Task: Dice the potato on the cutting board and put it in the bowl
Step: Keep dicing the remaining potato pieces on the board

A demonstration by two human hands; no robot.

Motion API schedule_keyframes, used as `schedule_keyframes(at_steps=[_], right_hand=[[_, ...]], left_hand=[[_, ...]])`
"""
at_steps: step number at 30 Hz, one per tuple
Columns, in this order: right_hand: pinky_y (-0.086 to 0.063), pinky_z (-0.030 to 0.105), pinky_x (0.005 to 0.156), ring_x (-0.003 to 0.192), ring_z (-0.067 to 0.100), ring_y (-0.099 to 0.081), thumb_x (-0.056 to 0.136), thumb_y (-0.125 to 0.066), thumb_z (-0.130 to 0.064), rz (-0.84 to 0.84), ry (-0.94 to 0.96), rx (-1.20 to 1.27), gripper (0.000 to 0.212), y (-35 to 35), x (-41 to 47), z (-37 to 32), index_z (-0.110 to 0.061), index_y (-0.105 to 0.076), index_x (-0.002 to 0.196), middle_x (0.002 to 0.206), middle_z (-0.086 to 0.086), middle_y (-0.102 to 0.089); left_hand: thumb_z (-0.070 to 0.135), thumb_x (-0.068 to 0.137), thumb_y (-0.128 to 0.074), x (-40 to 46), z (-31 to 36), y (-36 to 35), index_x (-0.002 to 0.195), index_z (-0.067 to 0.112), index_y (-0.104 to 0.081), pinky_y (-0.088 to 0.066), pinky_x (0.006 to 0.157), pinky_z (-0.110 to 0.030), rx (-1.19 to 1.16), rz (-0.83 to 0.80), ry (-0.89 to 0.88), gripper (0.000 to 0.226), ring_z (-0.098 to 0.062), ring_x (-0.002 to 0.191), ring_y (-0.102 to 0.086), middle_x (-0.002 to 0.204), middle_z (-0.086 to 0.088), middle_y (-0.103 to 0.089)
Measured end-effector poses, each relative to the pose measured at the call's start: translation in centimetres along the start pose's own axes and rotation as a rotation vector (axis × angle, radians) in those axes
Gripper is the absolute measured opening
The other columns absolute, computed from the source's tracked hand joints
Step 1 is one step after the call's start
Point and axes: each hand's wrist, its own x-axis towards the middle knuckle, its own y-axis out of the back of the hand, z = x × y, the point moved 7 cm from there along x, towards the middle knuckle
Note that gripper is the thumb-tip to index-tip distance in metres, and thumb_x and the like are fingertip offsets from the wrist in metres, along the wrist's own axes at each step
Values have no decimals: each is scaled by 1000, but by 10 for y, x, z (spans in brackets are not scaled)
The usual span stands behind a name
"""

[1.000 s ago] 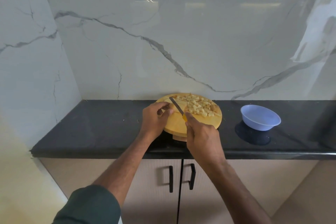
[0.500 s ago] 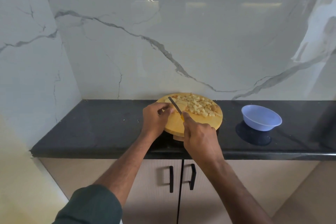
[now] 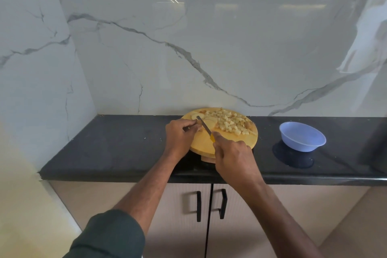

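Observation:
A round wooden cutting board [image 3: 206, 145] lies on the black counter. Several diced potato pieces [image 3: 230, 123] are heaped on its far right part. Flat potato slices [image 3: 210, 121] lie at its far left. My right hand [image 3: 233, 156] grips a yellow-handled knife [image 3: 204, 126] whose blade points away, resting on the slices. My left hand [image 3: 180, 136], fingers curled, holds the slices just left of the blade. A pale blue bowl [image 3: 302, 139] stands to the right of the board with nothing in it.
The black counter [image 3: 117, 148] runs left and right, backed by a marble wall [image 3: 188, 48] and a side wall on the left. Cabinet doors with two black handles [image 3: 210, 205] are below. A dark object [image 3: 377, 148] sits at the far right edge.
The knife and my right hand have shifted slightly left and farther across the board onto the slices. My left hand stays at the board's left edge.

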Motion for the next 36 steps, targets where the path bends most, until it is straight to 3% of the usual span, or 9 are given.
schedule_keyframes(at_steps=[3, 8, 14, 17, 24, 30, 36], right_hand=[[-54, 42, 69, 62, 24, -59, 108, -39, -22, -24, 18, -26, 42, -1, 1, -4, -18, -48, 149, 74, 2, -66], [-53, 43, 75, 66, 24, -59, 108, -38, -23, -41, 14, -42, 42, -5, 6, -5, -18, -46, 149, 76, 2, -66], [-51, 41, 77, 68, 23, -58, 108, -38, -22, -52, 16, -54, 42, -7, 10, -8, -19, -47, 150, 78, 3, -65], [-51, 42, 78, 71, 24, -58, 109, -38, -23, -65, 17, -53, 41, -4, 10, -6, -18, -48, 148, 79, 2, -65], [-52, 42, 81, 72, 22, -58, 109, -37, -24, -103, 30, -76, 40, -1, 3, -9, -19, -48, 148, 79, -1, -63], [-50, 42, 85, 84, 23, -60, 109, -35, -23, -139, 30, -185, 38, -9, 10, -13, -19, -51, 143, 93, 3, -68], [-49, 41, 78, 78, 23, -59, 108, -35, -21, -140, 43, -202, 37, -10, 3, -9, -18, -52, 141, 87, 3, -67]], left_hand=[[14, 88, -76, -1, -4, 0, 99, 13, -80, -50, 72, -19, -13, 4, -6, 11, 0, 83, -67, 88, 11, -75], [14, 89, -75, -1, -7, 0, 95, 14, -81, -40, 63, -13, -26, 8, -1, 8, 2, 71, -61, 80, 11, -73], [16, 90, -75, 0, -7, 0, 93, 21, -81, -48, 63, -25, -18, 21, -13, 8, -6, 74, -66, 80, 12, -74], [16, 89, -76, -1, -5, 1, 93, 20, -81, -47, 63, -22, -16, 26, -14, 8, -4, 73, -65, 81, 13, -75], [13, 88, -77, -1, -5, 2, 101, 12, -79, -49, 75, -12, -8, 32, 19, 14, 0, 89, -68, 92, 9, -75], [15, 85, -78, -3, -7, -1, 105, 11, -79, -55, 82, -29, 24, 6, 24, 20, -9, 95, -69, 100, 2, -76], [12, 89, -72, -1, 2, 1, 100, 11, -79, -55, 79, -27, 86, 46, 24, 13, -9, 86, -67, 83, 20, -67]])
